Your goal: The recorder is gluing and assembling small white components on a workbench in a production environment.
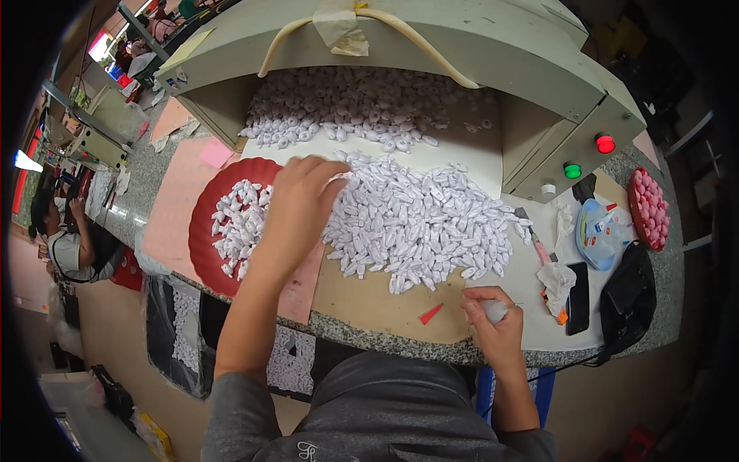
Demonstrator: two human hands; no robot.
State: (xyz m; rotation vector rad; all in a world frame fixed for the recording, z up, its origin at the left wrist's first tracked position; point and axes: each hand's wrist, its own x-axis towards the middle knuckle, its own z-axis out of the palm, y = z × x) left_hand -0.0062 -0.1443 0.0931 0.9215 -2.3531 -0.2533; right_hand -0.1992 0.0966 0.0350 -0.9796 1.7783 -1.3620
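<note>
Evidently, going by the head view, the only one on offer, the step in hand is picking small pieces by hand from the loose pile of white pieces (416, 223) spread across the middle of the bench, on the near side of the grey cabinet (531, 46). The left hand (304, 189) reaches over to the pile's far left edge, just right of the red dish (198, 239), which carries some white lumps (235, 219). Its thumb and forefinger bend toward each other, but the hand is a little blurred and I cannot tell whether a piece sits between them. At the near right, the right hand (496, 331) has its fingers curled round a pale bottle-like thing (495, 310), by the right end of the brown sheet (369, 304); a red cone (431, 314), perhaps a cap, lies on that sheet to its left. Farther off, under the cabinet's hood, sits another heap (346, 100) of small white things. To my mind the next move calls for a light fingertip pinch on a single piece, lifted away from its crowded neighbours, with the right hand kept steady and clear of the pile
</note>
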